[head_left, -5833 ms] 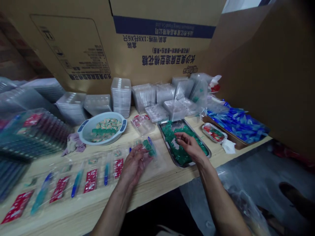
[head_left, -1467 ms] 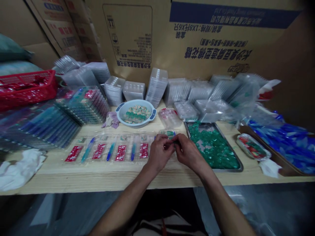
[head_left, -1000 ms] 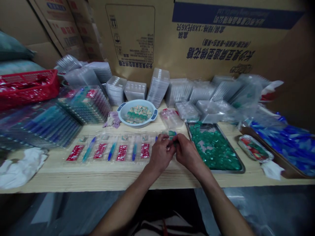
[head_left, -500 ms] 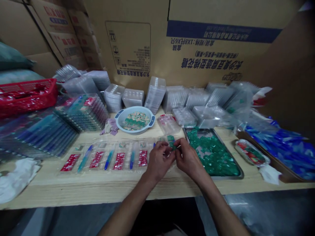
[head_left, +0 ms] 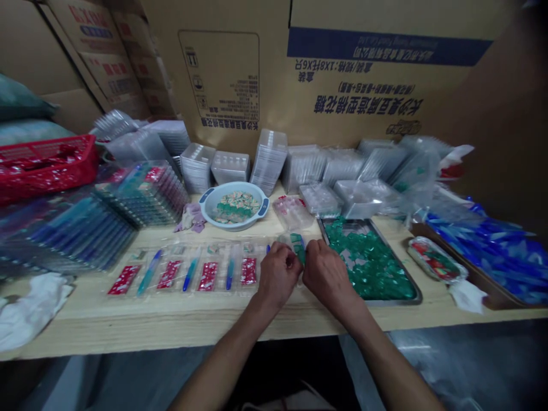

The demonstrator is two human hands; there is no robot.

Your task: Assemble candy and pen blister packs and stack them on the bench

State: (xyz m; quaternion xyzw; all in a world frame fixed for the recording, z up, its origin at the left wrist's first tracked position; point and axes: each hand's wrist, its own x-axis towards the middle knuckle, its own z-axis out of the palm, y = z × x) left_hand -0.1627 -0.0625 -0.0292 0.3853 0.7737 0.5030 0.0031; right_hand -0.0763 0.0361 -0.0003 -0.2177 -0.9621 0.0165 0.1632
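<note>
My left hand (head_left: 278, 273) and my right hand (head_left: 327, 267) meet at the table's front. Between them they grip a clear plastic pack (head_left: 296, 244) holding green wrapped pieces, which stands tilted up from my fingers. Just left of my left hand lies a row of clear packs (head_left: 197, 274) with red sachets and blue-and-teal plastic spoons. To the right of my right hand is a steel tray (head_left: 368, 260) heaped with loose green pieces. A round blue-handled bowl (head_left: 233, 206) of mixed sweets stands behind.
Stacks of clear plastic trays (head_left: 269, 162) line the back of the wooden table (head_left: 171, 337) against printed cartons (head_left: 342, 80). At the far left are a red basket (head_left: 47, 168) and a white cloth (head_left: 29, 308). Blue pieces fill a brown tray (head_left: 483, 257) at right.
Since the earliest frame, my hands have come together on the pack, and the view has swung. Over the last half second the pack has tilted more upright and my hands have spread slightly.
</note>
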